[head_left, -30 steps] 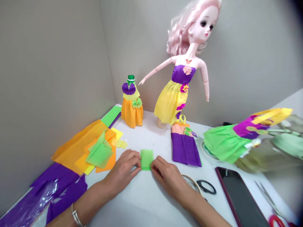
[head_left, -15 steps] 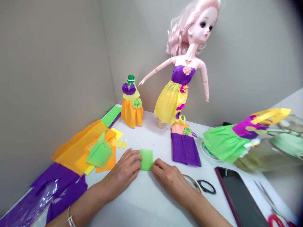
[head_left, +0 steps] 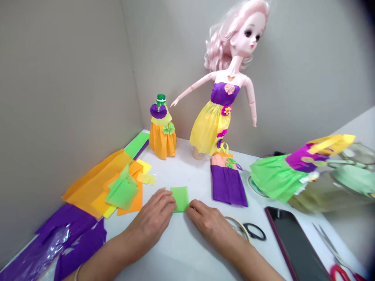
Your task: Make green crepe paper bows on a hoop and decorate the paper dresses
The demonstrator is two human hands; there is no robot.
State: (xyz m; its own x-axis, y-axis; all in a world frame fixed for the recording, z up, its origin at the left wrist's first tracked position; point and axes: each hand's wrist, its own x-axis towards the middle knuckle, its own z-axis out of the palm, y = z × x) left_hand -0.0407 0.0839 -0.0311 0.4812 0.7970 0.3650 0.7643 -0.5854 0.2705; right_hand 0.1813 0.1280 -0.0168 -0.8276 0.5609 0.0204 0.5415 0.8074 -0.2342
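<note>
Clock taken from the small green paper square [head_left: 179, 198], which is lying on the table [head_left: 164, 255] between both hands. Left hand [head_left: 158, 214] is resting at 8 o'clock; its fingers are bending over the square's left edge, covering part of it. Cannot tell whether they are pinching. Right hand [head_left: 208, 222] is resting at 4 o'clock, fingers curling at the square's lower right edge; contact or grip there, cannot tell.

At 9: a pile of orange, yellow and green sheets [head_left: 123, 195] is lying loosely. Between 8 and 9, farther off, purple material [head_left: 70, 234] is spreading out. Between 11 and 12, a green-necked bottle [head_left: 163, 142] is wearing an orange skirt. Near 1, a pink-haired doll [head_left: 218, 95] is standing. Between 2 and 3, a purple-skirted paper dress [head_left: 228, 185] is lying. Between 3 and 4, a phone [head_left: 295, 242] is lying, with red-handled scissors [head_left: 335, 251] beyond.
</note>
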